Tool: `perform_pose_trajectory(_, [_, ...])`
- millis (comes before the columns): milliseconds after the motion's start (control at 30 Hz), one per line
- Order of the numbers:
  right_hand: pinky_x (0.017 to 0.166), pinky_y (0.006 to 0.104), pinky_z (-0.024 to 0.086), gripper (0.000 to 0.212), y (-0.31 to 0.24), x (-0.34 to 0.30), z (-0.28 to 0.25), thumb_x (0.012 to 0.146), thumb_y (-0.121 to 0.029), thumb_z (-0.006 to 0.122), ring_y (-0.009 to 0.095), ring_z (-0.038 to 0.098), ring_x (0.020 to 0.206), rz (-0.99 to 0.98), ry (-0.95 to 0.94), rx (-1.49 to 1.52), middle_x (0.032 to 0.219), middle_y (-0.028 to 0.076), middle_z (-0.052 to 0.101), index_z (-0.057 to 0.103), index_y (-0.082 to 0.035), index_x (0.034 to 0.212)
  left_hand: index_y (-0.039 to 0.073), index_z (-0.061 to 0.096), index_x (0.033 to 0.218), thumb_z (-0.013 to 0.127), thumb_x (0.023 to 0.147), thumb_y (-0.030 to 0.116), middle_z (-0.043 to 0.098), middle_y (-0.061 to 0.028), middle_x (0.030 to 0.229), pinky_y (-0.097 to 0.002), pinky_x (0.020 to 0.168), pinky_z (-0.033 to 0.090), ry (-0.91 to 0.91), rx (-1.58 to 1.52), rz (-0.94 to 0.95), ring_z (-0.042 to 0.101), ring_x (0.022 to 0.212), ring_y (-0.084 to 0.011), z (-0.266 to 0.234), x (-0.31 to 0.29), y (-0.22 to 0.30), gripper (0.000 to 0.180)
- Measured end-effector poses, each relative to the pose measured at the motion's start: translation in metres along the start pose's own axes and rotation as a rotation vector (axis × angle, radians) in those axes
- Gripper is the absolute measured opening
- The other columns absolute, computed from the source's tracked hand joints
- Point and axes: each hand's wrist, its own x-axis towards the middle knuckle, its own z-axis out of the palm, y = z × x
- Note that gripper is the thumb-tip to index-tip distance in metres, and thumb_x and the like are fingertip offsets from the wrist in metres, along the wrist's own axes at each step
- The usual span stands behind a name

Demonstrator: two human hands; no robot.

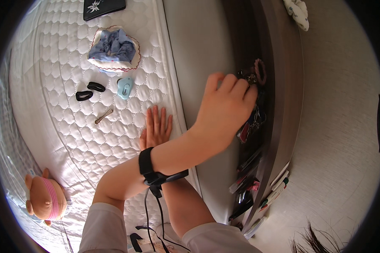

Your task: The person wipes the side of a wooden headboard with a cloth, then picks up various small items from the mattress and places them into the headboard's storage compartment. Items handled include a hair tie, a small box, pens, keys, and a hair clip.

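My arms cross. My left hand (223,111), a black band (146,165) around that forearm, reaches right over a dark narrow ledge (275,126). Its fingers are curled in; whatever they hold is hidden. A pink braided hair tie (260,71) and small metal trinkets (256,120) lie beside those fingers. My right hand (157,128) rests flat on the white quilted mattress (126,145), fingers stretched out. Beyond it are a light blue mini cutter (124,88), two black hair ties (84,95), a small metal nail clipper (104,116) and a blue checked cloth piece with white frilled edging (114,47).
A black flat case (104,8) lies at the far end of the bed. A plush toy (48,197) with a pink striped band sits at the left. Pens (274,194) stand along the ledge's outer side, above the floor (333,139). Black cables (161,219) hang from the forearm band.
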Motion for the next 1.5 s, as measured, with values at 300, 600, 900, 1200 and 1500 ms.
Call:
perform_pose_trajectory(300, [0.114, 0.0590, 0.012, 0.065, -0.002, 0.002, -0.007, 0.087, -0.011, 0.044, 0.043, 0.020, 0.141, 0.004, -0.022, 0.010, 0.152, 0.021, 0.026, 0.024, -0.001, 0.148, 0.010, 0.065, 0.088, 0.071, 0.067, 0.006, 0.060, -0.0001, 0.086, -0.0353, 0.083, 0.041, -0.044, -0.020, -0.021, 0.054, 0.092, -0.0213, -0.010, -0.002, -0.008, 0.022])
perform_pose_trajectory(600, [0.114, 0.0592, 0.012, 0.068, 0.002, -0.001, -0.002, 0.085, -0.012, 0.046, 0.043, 0.020, 0.141, -0.002, -0.029, -0.015, 0.152, 0.021, 0.026, 0.024, -0.001, 0.148, 0.011, 0.062, 0.082, 0.071, 0.068, 0.008, 0.057, 0.0014, 0.083, -0.0385, 0.087, 0.038, -0.063, 0.088, -0.058, 0.054, 0.090, -0.0196, -0.004, 0.003, -0.003, 0.017])
perform_pose_trajectory(900, [0.114, 0.0587, 0.013, 0.068, 0.000, 0.000, -0.002, 0.083, -0.010, 0.047, 0.043, 0.022, 0.141, -0.005, 0.003, -0.001, 0.151, 0.021, 0.028, 0.025, 0.000, 0.147, 0.011, 0.065, 0.090, 0.073, 0.068, 0.008, 0.060, 0.0003, 0.088, -0.0414, 0.089, 0.037, -0.090, 0.028, -0.051, 0.054, 0.092, -0.0207, -0.008, 0.004, -0.004, 0.023])
perform_pose_trajectory(1200, [0.114, 0.0588, 0.010, 0.068, -0.001, 0.001, 0.010, 0.085, -0.022, 0.050, 0.036, 0.020, 0.143, -0.024, 0.134, 0.000, 0.153, 0.016, 0.027, 0.029, -0.004, 0.147, 0.010, 0.063, 0.106, 0.068, 0.076, 0.005, 0.062, -0.0050, 0.102, -0.0379, 0.084, 0.040, 0.111, 0.149, -0.364, 0.056, 0.096, -0.0259, -0.086, -0.097, -0.101, 0.031])
perform_pose_trajectory(1500, [0.115, 0.0576, 0.012, 0.067, 0.002, -0.002, 0.014, 0.080, -0.015, 0.047, 0.039, 0.023, 0.141, 0.008, 0.075, -0.053, 0.153, 0.015, 0.029, 0.033, -0.004, 0.145, 0.011, 0.062, 0.111, 0.072, 0.075, 0.007, 0.061, -0.0045, 0.102, -0.0382, 0.085, 0.042, 0.005, 0.497, -0.526, 0.056, 0.096, -0.0248, -0.128, -0.174, -0.130, 0.038])
